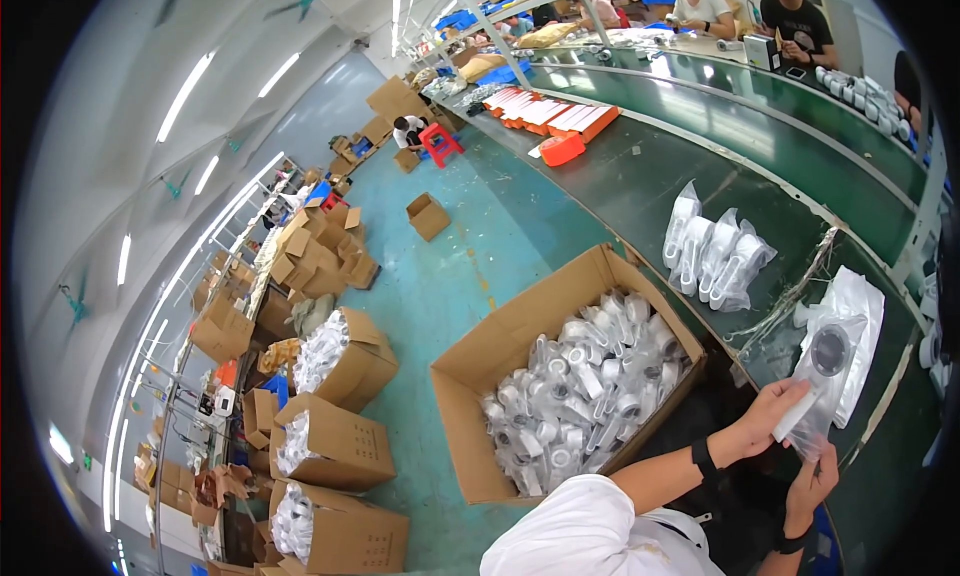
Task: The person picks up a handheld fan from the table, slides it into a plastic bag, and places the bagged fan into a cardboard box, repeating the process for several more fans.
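Note:
A white handheld device with a round dark-grey head [829, 352] lies inside a clear plastic bag [806, 431] at the right of the head view. My left hand [772, 416] is closed round its white handle through the film. Lower down, my right hand [812, 484] pinches the bag's loose end. Just beyond the device, a stack of flat white bags [862, 321] rests on the dark green bench [690, 161]. Several similar white devices in clear bags [715, 251] lie side by side farther along the bench.
To the left of my arms stands a large open carton [462, 416] full of bagged white devices [585, 386]. More filled cartons [335, 446] line the floor at left. Loose strings [800, 286] lie on the bench; orange boxes [585, 124] sit farther off. People work across the bench.

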Demonstrator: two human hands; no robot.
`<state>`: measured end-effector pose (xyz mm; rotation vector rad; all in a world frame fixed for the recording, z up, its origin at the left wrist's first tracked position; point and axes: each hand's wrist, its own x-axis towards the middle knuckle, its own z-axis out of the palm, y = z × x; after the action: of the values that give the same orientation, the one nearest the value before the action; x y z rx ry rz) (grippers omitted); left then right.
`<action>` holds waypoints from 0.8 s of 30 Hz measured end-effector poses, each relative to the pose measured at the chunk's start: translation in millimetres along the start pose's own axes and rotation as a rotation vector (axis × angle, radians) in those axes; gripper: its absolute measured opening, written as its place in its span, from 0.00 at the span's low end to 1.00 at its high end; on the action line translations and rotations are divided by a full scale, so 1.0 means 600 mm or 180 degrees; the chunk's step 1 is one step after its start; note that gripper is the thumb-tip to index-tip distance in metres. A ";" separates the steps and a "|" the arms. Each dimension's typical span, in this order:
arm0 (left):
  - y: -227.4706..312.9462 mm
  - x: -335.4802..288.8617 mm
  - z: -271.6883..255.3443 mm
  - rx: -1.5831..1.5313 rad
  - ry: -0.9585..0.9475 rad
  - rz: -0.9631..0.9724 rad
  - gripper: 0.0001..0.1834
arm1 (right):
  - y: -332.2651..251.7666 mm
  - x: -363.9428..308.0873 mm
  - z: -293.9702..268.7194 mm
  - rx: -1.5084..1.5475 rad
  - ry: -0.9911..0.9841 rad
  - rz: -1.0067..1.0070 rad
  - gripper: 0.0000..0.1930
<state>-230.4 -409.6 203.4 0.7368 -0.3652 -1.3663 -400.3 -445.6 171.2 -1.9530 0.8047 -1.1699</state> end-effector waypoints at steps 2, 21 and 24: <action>0.003 -0.003 0.000 0.0062 -0.0079 -0.0030 0.19 | -0.014 0.006 -0.007 0.0039 -0.0058 -0.0017 0.07; 0.159 0.088 -0.110 0.3441 0.2225 0.2153 0.19 | 0.038 0.028 -0.070 0.0117 0.0383 0.1128 0.07; 0.138 0.124 -0.097 0.3802 0.2248 0.2086 0.22 | 0.036 0.026 -0.071 0.0108 0.0295 0.1138 0.07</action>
<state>-117.0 -463.5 203.2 1.7990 -0.7642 -0.0945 -435.9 -481.1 175.0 -1.6501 1.1219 -1.0538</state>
